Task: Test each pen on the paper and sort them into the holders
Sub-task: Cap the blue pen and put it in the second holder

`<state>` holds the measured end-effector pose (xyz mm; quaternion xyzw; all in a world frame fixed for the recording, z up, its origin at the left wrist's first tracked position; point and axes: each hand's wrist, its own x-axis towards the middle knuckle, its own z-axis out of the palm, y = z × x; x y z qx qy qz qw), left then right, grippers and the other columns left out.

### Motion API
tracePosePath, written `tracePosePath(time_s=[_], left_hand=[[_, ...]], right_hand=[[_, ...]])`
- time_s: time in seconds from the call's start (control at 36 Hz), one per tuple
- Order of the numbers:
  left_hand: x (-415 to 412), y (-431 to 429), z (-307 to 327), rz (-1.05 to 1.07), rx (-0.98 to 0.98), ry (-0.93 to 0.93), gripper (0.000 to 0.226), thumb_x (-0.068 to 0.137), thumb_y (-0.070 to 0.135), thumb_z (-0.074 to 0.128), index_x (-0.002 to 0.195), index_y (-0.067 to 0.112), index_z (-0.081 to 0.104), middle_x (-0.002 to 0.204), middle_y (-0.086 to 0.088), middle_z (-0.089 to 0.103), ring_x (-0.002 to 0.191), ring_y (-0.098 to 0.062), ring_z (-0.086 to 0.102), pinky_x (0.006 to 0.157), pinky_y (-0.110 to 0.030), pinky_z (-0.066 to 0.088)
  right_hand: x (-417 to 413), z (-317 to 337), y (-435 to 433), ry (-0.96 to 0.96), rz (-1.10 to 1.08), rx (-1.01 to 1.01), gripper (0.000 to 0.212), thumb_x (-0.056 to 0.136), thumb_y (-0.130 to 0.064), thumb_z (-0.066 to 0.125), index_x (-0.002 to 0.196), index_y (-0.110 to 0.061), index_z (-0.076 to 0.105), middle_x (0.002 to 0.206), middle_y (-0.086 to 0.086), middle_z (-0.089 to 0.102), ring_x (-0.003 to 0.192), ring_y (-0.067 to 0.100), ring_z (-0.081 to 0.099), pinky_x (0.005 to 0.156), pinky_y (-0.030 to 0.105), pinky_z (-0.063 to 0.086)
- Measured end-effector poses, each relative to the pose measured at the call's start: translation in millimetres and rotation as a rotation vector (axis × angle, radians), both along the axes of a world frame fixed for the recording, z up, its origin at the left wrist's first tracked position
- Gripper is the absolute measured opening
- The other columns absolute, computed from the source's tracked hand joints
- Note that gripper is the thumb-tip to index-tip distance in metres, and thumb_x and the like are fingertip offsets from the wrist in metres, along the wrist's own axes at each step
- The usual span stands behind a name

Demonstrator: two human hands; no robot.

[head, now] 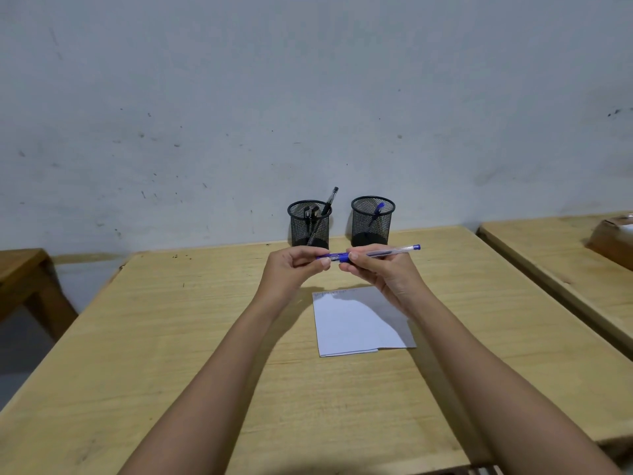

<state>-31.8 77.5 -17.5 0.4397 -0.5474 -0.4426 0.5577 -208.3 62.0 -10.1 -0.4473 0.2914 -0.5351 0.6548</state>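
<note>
Left hand [294, 265] pinches the capped tip end of a clear-barrelled blue gel pen [371, 253], held level above the light wooden desk [171, 337]; right hand [380, 269] grips the blue grip section. At twelve o'clock stand two black mesh holders, left [309, 223] holding black pens, right [372, 221] one blue. White paper sheet [356, 320] lies at six o'clock below the hands.

Matt pale wood table [171, 337], black wire-mesh holders [309, 223], clear glossy plastic pen [383, 252].

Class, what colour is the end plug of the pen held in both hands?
Blue, seen in the head view on the pen.
</note>
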Motion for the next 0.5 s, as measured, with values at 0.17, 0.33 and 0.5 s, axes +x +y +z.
tracePosePath(time_s=[0.17, 0.33, 0.5], left_hand=[[-3.4, 4.1, 4.0, 0.01, -0.011, 0.001, 0.015, 0.077, 0.003, 0.071, 0.088, 0.014, 0.071, 0.074, 0.002, 0.074, 0.074, -0.008, 0.068, 0.075, -0.015, 0.052], [3.5, 5.4, 5.3, 0.019, 0.011, -0.015, 0.017, 0.075, 0.004, 0.073, 0.089, 0.013, 0.073, 0.079, -0.001, 0.074, 0.079, -0.011, 0.067, 0.082, -0.019, 0.053], [13.6, 3.7, 13.0, 0.064, 0.006, -0.029, 0.019, 0.075, 0.002, 0.074, 0.091, 0.011, 0.073, 0.075, 0.006, 0.073, 0.072, 0.001, 0.064, 0.071, -0.01, 0.048]], right_hand=[[-1.9, 5.2, 4.4, 0.002, 0.0, -0.034, 0.009, 0.079, 0.01, 0.061, 0.085, 0.006, 0.065, 0.076, 0.016, 0.073, 0.069, 0.024, 0.072, 0.068, 0.022, 0.058], [-4.7, 7.3, 6.1, 0.08, 0.024, -0.052, 0.012, 0.077, 0.006, 0.065, 0.089, 0.006, 0.067, 0.08, 0.015, 0.072, 0.076, 0.024, 0.071, 0.077, 0.024, 0.058], [-20.6, 11.5, 3.7, 0.123, -0.06, -0.064, 0.019, 0.071, -0.003, 0.072, 0.089, 0.001, 0.071, 0.079, 0.012, 0.073, 0.076, 0.021, 0.071, 0.071, 0.019, 0.055]])
